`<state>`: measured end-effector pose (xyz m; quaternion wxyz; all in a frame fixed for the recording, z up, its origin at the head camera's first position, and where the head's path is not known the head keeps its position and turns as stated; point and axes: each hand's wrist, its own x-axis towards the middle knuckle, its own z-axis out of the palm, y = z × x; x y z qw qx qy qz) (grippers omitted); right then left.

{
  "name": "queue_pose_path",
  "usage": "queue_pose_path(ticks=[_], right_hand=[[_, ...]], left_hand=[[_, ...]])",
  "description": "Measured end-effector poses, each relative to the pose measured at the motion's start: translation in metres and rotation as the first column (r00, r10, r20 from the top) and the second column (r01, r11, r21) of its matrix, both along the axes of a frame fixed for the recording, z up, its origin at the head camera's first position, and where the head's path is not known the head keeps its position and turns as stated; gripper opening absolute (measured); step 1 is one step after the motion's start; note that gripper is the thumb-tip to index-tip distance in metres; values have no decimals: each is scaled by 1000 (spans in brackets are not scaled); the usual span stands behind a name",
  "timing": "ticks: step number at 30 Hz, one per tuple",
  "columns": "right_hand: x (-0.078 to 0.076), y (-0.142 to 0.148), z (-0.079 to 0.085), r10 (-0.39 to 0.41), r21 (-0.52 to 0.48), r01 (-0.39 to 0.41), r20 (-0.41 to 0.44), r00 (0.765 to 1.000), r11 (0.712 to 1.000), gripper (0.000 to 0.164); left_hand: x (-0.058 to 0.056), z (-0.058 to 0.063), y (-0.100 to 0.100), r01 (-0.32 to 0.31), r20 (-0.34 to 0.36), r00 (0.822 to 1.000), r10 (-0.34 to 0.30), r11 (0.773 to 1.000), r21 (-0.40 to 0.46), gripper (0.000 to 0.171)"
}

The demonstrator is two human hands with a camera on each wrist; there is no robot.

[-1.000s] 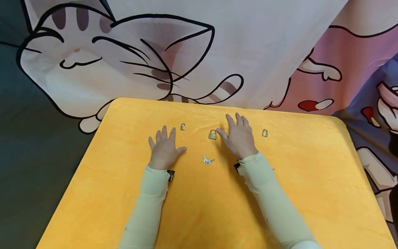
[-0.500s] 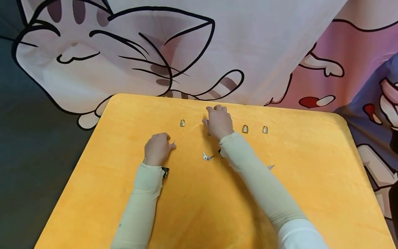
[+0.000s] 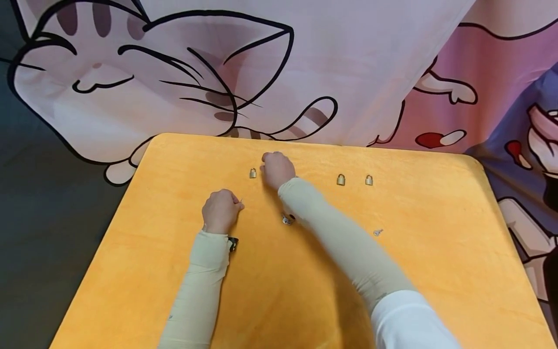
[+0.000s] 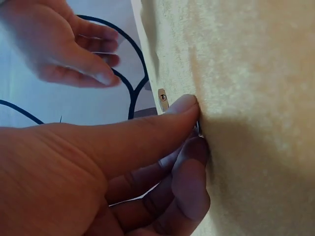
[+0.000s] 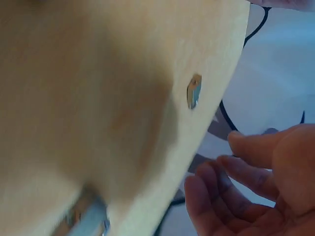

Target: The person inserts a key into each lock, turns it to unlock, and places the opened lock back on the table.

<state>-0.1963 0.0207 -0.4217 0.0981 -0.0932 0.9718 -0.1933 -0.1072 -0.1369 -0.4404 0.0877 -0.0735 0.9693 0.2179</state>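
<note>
My left hand [image 3: 221,212] is low over the table's left half, pinching a small silvery key [image 4: 199,129] between thumb and index finger. Only a sliver of that key shows; the fingers hide the rest. My right hand [image 3: 278,169] is reaching across, just right of a small brass padlock [image 3: 253,173]. Its fingers are loosely bent, with a gap between thumb and fingertips and nothing seen between them in the right wrist view. That padlock [image 5: 194,91] lies apart from the hand. A bunch of small keys [image 3: 286,220] lies partly hidden beside my right wrist.
Two more brass padlocks, a larger one [image 3: 341,180] and a smaller one [image 3: 369,180], lie to the right. Another key or keys [image 3: 378,232] lie nearer, right of my right forearm. The yellow-covered table [image 3: 436,271] meets a cartoon-printed curtain [image 3: 348,58] behind.
My left hand has gone from spread fingers to pinching the key. The larger padlock now lies farther right. My right hand has moved left, toward the left padlock.
</note>
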Motion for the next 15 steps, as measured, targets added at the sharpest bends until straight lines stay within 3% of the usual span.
queue_pose_path(ticks=[5,10,15], right_hand=[[-9,-13,-6,-48,-125,67,148,988,990,21],[-13,-26,-13,-45,-79,58,149,988,995,39],[-15,-33,-17,-84,-44,90,137,987,995,22]], left_hand=[[-2,-1,0,5,28,1000,-5,1000,2,14],[-3,-2,-1,-1,43,999,1,1000,8,14],[-4,-2,-1,7,20,1000,-7,1000,16,13]])
